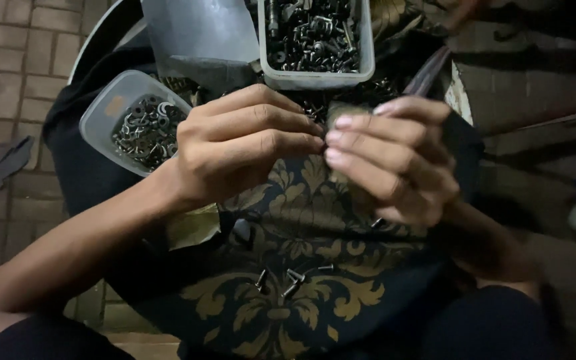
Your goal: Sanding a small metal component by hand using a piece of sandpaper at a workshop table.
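Both hands, left (235,150) and right (395,160), pinch something small and hidden between fingertips above loose screws (288,277)

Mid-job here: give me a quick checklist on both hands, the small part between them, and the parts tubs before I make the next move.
1. Left hand and right hand meet fingertip to fingertip: ok.
2. Small part pinched between them: cannot tell, fingers hide it.
3. Square tub of dark metal hardware upright, open, in front of the hands: ok.
4. Round tub of washers open beside the left hand: ok.
5. Loose screws lie scattered on the patterned cloth, uncontained: not ok.
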